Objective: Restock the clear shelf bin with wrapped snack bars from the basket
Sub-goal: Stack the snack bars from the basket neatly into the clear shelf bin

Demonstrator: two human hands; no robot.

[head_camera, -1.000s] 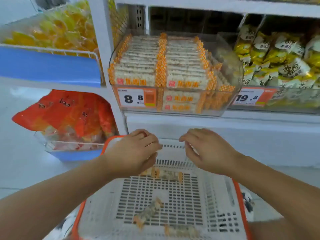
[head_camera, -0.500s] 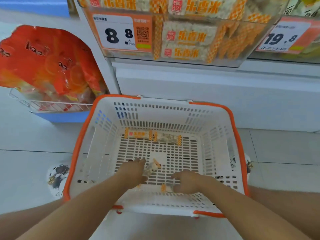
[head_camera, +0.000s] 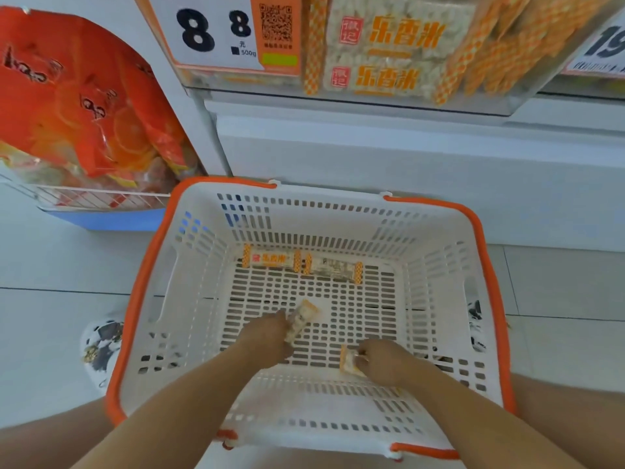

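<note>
Reaching: both hands are down inside the basket (head_camera: 189,265), each at a wrapped snack bar on its slotted bottom.
Left hand: the left hand (head_camera: 269,338) has its fingers curled at the lower end of one bar (head_camera: 302,318), which lies at a slant near the middle of the basket; the grip looks closed on the wrapper, though the fingertips are hidden under the hand.
Right hand: the right hand (head_camera: 382,362) pinches a second bar (head_camera: 348,363) by its near end, close to the basket's near wall.
Remaining stock: two more bars lie end to end along the far wall — a face-up bar (head_camera: 270,259) with orange print and a turned-over bar (head_camera: 333,267) just beside it.
Destination: the clear shelf bin (head_camera: 406,93) sits above the basket on the shelf, already showing stacked bars behind its front wall; only its lower part is in view.
Step in hand: judged to be the pick-up of a pair of bars, one per hand.
Doing it well: each bar wants holding across its body rather than by the crimped wrapper end, so it does not swing or slip — then lifting level and laying it flat in line with the stacked rows.
Risk: a thin pinch on slick wrapping may let a bar drop back through the fingers.
</note>
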